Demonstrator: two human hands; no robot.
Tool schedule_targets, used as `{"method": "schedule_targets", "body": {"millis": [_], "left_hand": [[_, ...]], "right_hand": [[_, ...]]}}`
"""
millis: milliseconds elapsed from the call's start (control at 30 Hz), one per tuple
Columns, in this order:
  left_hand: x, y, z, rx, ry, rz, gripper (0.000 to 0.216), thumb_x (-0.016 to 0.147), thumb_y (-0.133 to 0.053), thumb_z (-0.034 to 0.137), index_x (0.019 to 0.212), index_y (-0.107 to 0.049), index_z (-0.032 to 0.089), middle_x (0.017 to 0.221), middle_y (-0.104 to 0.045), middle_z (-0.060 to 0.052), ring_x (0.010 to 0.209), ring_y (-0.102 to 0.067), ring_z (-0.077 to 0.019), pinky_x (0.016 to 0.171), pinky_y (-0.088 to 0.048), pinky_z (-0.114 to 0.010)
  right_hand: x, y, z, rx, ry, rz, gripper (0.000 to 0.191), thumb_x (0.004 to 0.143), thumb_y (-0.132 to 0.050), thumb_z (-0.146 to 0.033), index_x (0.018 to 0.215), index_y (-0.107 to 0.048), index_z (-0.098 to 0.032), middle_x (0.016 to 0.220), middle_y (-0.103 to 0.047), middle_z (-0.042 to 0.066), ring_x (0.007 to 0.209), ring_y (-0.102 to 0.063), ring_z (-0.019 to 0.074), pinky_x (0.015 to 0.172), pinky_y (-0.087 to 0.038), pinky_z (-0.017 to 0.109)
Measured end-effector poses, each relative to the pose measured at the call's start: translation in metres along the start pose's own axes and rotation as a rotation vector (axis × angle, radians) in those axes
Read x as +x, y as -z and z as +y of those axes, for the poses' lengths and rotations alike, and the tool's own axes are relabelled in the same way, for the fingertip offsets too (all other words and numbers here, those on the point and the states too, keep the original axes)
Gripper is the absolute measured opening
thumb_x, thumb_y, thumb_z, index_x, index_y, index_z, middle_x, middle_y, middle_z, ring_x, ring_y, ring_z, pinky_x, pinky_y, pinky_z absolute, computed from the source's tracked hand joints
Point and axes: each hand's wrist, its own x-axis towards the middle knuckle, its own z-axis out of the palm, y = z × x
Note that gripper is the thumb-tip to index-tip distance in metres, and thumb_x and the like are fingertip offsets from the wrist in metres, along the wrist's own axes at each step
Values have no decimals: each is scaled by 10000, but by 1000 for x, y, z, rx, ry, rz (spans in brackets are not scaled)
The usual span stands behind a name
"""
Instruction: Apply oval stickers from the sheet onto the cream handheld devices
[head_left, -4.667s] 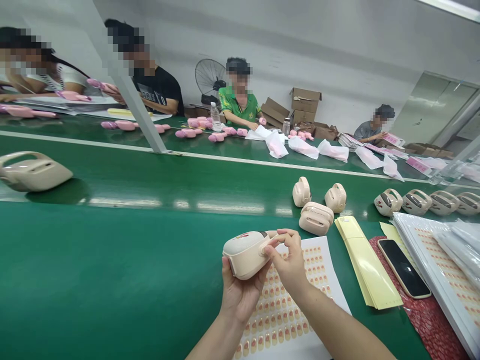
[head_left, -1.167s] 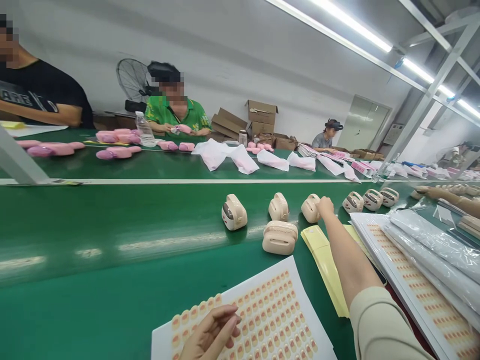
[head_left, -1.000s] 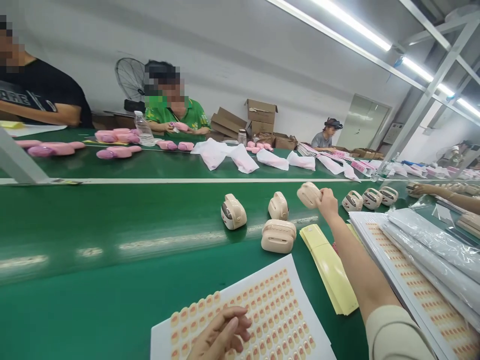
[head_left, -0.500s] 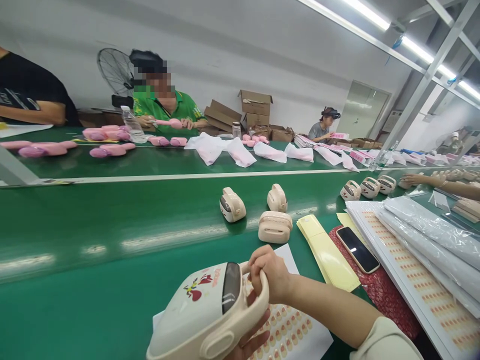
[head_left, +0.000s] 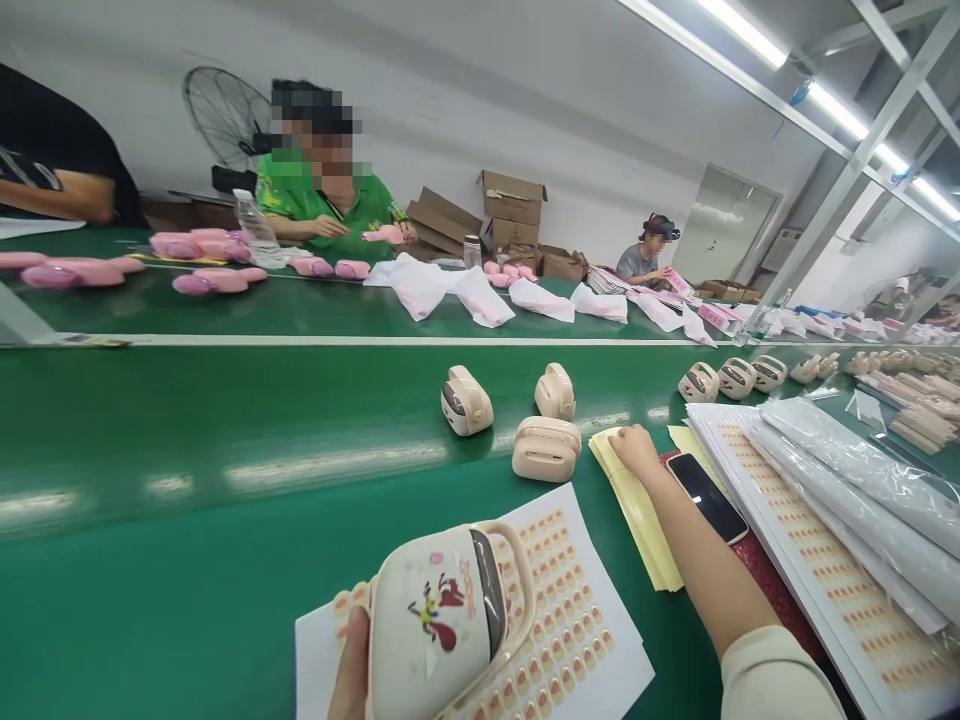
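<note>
My left hand (head_left: 349, 662) grips a cream device (head_left: 442, 620) with a handle, a dark window and a red cartoon print, held close to the camera over a white sticker sheet (head_left: 570, 620). Only the thumb side of that hand shows. My right hand (head_left: 634, 447) reaches out and rests, fingers curled down, on a stack of yellow strips (head_left: 637, 500). I cannot see anything pinched in it. Three more cream devices (head_left: 546, 448) stand on the green belt (head_left: 187, 540) just beyond.
A phone (head_left: 705, 495) lies on a red mat right of the yellow strips. Stacked sticker sheets and clear bags (head_left: 840, 470) fill the right side. More cream devices (head_left: 735, 378) line the belt farther right. People work with pink items (head_left: 202, 280) across the belt.
My right hand let go of the device's handle and moved forward onto the yellow strips. My left hand now holds the device alone, turned more upright.
</note>
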Motion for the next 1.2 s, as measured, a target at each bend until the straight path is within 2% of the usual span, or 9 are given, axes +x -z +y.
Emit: {"method": "schedule_targets", "body": {"millis": [67,133,300,400,500,633,800,933,1200], "left_hand": [[-1,-8,4,-3,-96,29,640,633,-554,646,1219,-477,400,945,-726,36,968,-607,-307,605,-538,-372],[1,-12,6,-19,-121,74,629,655,-575,591,1246,-425,435,971,-716,72,948,-615,-265,536,-525,-303],[6,-10,9,-62,-128,92,642,635,-604,586,1236,-443,429,990,-710,52,927,-618,-255,460,-484,-246],[10,-6,8,-62,-159,45,675,589,-623,627,1212,-482,406,1034,-696,27,996,-589,-294,501,-508,-271],[13,-5,4,-24,-259,40,706,541,-646,646,1175,-527,359,1056,-683,11,1083,-530,-316,634,-539,-324],[13,-7,0,47,-375,88,789,455,-681,669,1141,-548,304,1056,-660,-21,1100,-502,-321,698,-537,-320],[7,-14,4,176,-484,66,825,425,-733,617,1154,-509,302,1150,-591,-38,1109,-489,-307,748,-514,-298],[6,-16,4,212,-564,32,831,470,-718,609,1197,-454,303,1257,-505,-54,1108,-486,-284,776,-483,-301],[8,-14,-1,232,-581,-9,811,506,-699,612,1212,-441,308,1242,-472,-62,1090,-488,-281,791,-470,-318]], "right_hand": [[7,-8,6,-2,-61,-38,143,773,-552,-174,848,-622,-75,1018,-574,172,951,-549,237,856,-412,373],[9,-14,6,25,-108,-71,154,820,-538,-223,900,-607,-111,1049,-576,115,947,-551,195,843,-433,365],[12,-14,-1,190,-205,-171,267,856,-509,-310,1069,-546,-154,1085,-569,60,910,-575,177,767,-493,364],[14,-6,-3,338,-238,-202,276,850,-520,-309,1067,-542,-139,1063,-574,58,883,-581,172,737,-500,354],[6,4,-13,512,-225,-201,207,831,-522,-291,929,-589,-121,940,-604,64,799,-582,148,669,-483,292],[-36,12,-45,739,-99,-247,184,715,-572,-345,706,-600,-164,783,-611,41,723,-564,139,621,-440,244],[-116,-1,-93,1074,142,-529,250,553,-702,-401,577,-570,-190,780,-595,25,694,-535,148,641,-434,280],[-143,-16,-108,1026,165,-660,261,557,-705,-413,563,-566,-193,816,-556,18,713,-524,147,658,-430,288],[-142,-21,-108,870,199,-633,165,597,-677,-319,582,-577,-189,876,-514,32,815,-512,167,730,-423,318]]}}
